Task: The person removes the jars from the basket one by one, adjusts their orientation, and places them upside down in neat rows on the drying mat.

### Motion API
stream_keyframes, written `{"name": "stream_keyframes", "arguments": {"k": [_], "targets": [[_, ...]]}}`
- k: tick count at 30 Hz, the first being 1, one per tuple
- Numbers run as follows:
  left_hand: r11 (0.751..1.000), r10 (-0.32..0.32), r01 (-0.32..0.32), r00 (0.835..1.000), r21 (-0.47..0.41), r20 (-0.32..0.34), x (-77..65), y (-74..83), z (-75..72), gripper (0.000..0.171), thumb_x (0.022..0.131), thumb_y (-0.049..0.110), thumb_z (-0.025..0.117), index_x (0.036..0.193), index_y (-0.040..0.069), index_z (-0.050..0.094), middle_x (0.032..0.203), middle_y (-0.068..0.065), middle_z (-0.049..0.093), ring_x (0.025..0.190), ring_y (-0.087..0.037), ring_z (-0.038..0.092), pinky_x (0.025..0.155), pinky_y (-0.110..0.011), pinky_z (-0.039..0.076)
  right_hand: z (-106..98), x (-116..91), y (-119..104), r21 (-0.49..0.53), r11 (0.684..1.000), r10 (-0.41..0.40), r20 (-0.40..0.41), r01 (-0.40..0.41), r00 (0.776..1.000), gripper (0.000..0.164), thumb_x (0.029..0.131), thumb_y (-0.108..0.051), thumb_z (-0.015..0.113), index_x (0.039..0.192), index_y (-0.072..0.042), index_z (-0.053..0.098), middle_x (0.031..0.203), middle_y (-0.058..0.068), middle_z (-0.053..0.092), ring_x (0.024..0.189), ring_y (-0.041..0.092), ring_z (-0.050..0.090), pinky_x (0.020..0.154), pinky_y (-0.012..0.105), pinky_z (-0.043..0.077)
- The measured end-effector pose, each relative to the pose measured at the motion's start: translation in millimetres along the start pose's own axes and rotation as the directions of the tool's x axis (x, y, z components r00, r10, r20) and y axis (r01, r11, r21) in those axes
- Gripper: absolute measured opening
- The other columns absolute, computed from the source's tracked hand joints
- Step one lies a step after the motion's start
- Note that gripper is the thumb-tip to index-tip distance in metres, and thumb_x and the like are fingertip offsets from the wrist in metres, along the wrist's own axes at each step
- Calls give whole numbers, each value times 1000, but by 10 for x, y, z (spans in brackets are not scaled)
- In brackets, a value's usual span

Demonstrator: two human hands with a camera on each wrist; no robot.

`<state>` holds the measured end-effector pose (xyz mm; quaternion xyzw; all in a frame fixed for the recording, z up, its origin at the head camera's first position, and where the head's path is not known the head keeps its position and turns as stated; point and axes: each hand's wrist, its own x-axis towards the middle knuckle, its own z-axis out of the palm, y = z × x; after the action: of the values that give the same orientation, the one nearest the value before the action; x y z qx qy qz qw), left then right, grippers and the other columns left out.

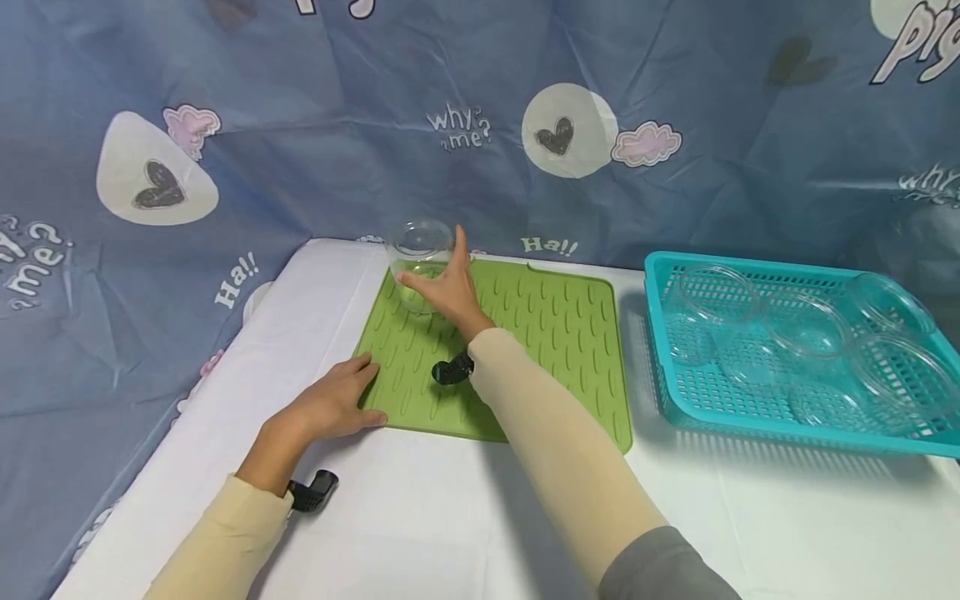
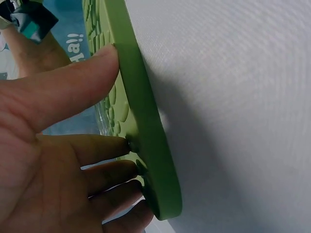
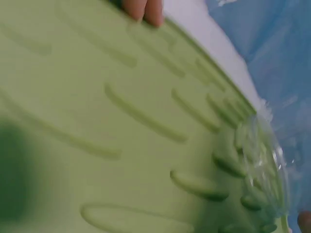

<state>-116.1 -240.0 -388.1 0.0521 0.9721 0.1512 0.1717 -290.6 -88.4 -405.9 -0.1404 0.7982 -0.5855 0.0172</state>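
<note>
A clear, deep bowl [image 1: 420, 242], see-through like glass, is at the far left corner of the green ribbed mat [image 1: 555, 333]. My right hand [image 1: 446, 287] grips it from the right, thumb on the near side and fingers behind. Whether its base touches the mat I cannot tell. In the right wrist view, only part of the clear bowl [image 3: 272, 170] shows at the right edge. My left hand [image 1: 337, 400] touches the mat's near left corner. Its thumb [image 2: 92, 73] lies at the front edge, with the nearly straight fingers against the left side.
To the right stands a turquoise perforated basket [image 1: 750, 425] holding several clear bowls [image 1: 806, 325]. A white cloth [image 1: 420, 517] covers the table. Behind and left hangs a blue printed curtain [image 1: 337, 167]. Each wrist wears a black camera [image 1: 315, 492].
</note>
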Motion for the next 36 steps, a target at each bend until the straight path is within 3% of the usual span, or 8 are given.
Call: {"name": "stream_keyframes", "arguments": {"k": [4,7,11,14,19,30,36], "targets": [[1000,11,-11,1000,14,10,47,29,-24,83,88,32,74,147,-12,35,158,-33,24,145,-52,26,116,-61,33,-65,-41,-69,-29,1000,0,-57,-2,998,115,82,-52,76,159,-33,-6,169,4,8,156,31,15,121,59,27],[1000,10,-10,1000,21,14,68,19,-27,84,88,33,74,147,-12,35,158,-33,24,145,-52,27,116,-62,33,-123,-81,-139,-107,993,-74,-135,59,988,109,83,-53,73,160,-32,-1,168,4,13,156,27,15,123,57,24],[1000,16,-16,1000,26,-5,54,-34,-23,85,87,34,75,147,-12,36,157,-34,25,143,-54,28,114,-63,34,-249,-131,-300,-284,944,-234,-230,165,944,98,85,-50,72,159,-23,14,163,5,24,151,24,24,121,52,25],[999,37,-36,999,38,-35,22,-62,-12,84,85,34,77,144,-12,40,155,-36,28,141,-55,30,112,-64,35,-388,-197,-457,-368,906,-311,-240,210,920,82,87,-42,69,154,-18,29,158,7,32,146,25,30,116,50,30],[997,57,-54,997,55,-52,-3,-63,47,80,83,34,78,141,-10,46,151,-38,33,139,-56,33,109,-65,39,-715,-393,-611,-437,869,-337,-176,233,925,60,90,-29,68,144,-14,47,152,10,42,141,30,36,109,50,36],[996,54,-50,997,77,-58,23,-36,51,82,82,35,78,141,-11,45,150,-39,32,138,-57,33,107,-67,39,-1370,-753,-721,-507,809,-349,-8,297,937,57,91,-24,65,144,-11,47,154,14,38,139,36,38,113,61,32],[996,71,-65,994,68,-83,39,-7,62,82,81,35,79,141,-10,46,150,-40,32,137,-58,33,107,-68,38,-1670,-992,-779,-475,818,-316,100,325,943,58,94,-23,64,146,-8,44,156,18,35,142,37,37,115,55,33]]}}
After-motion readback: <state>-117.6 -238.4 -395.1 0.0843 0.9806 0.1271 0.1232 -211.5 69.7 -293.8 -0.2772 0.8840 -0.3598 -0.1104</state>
